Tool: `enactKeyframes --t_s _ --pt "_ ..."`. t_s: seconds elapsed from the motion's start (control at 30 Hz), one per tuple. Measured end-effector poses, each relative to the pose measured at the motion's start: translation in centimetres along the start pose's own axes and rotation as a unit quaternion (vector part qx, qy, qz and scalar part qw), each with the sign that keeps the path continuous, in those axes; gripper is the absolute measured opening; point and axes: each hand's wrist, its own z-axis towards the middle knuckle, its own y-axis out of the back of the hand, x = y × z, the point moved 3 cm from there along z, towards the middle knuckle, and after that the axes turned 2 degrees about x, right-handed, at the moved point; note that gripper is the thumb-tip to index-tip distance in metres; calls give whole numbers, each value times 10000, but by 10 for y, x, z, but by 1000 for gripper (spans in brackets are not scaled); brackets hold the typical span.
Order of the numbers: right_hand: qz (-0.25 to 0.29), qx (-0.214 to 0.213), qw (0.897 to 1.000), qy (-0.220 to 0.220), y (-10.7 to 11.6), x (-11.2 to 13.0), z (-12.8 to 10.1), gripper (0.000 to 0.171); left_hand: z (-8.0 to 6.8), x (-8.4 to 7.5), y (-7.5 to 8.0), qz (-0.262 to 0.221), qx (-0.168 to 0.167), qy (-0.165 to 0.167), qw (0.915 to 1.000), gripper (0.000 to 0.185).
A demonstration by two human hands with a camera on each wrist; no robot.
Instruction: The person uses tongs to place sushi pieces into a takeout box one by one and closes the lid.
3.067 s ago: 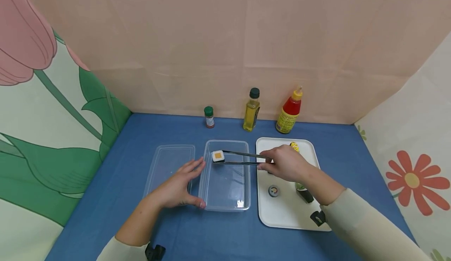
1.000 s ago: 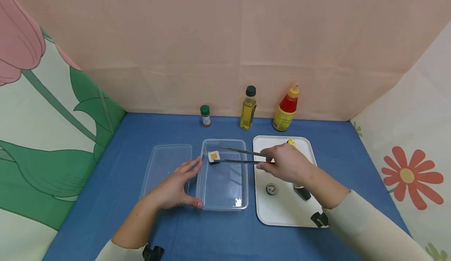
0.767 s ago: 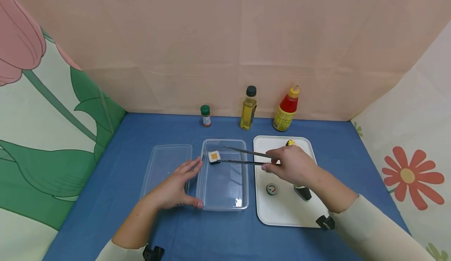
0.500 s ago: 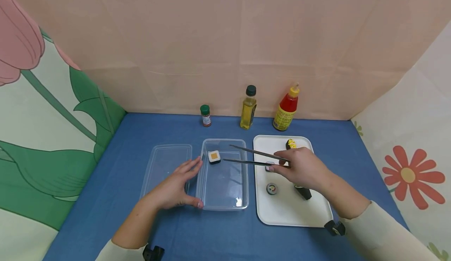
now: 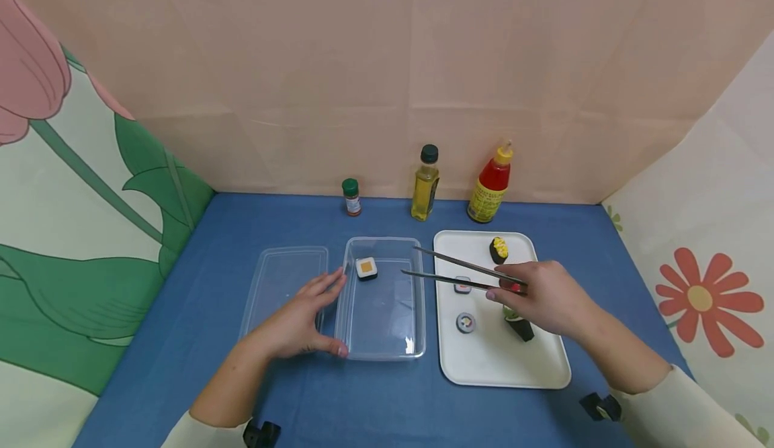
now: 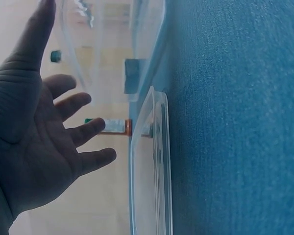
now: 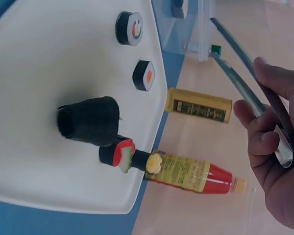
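Observation:
My right hand (image 5: 538, 293) grips metal tongs (image 5: 465, 264) over the left part of a white tray (image 5: 496, 361). The tongs' tips stand apart and hold nothing, hovering at the right rim of a clear container (image 5: 381, 357). A square sushi piece with an orange top (image 5: 365, 268) lies in the container's far left corner. My left hand (image 5: 302, 317) rests with straight fingers against the container's left wall, thumb at its front corner. The right wrist view shows the fingers (image 7: 264, 142) curled round the tongs (image 7: 231, 78).
A clear lid (image 5: 284, 287) lies left of the container. On the tray sit a yellow-topped piece (image 5: 498, 249), two small rolls (image 5: 462, 285) (image 5: 465, 322) and a dark roll (image 5: 520, 327). A spice jar (image 5: 351, 196), oil bottle (image 5: 426, 183) and red sauce bottle (image 5: 491, 186) line the back wall.
The tongs let go of the orange-topped piece in the container. My right hand drew back to the right over the tray, tongs open. The left hand stayed put.

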Motion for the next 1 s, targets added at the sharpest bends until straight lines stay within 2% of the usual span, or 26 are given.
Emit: enactKeyframes --t_s 0.27,0.53,1.0 --pt "-40 -271 9996 9 2 -10 -15 39 0 1 -1 -23 -17 -13 10000 127" --pt "-60 -397 9992 -85 5 -22 -28 42 0 0 0 -21 5 -22 10000 127" --pt "-182 -161 9984 -508 7 -49 -40 51 0 2 -1 55 -20 -24 10000 128"
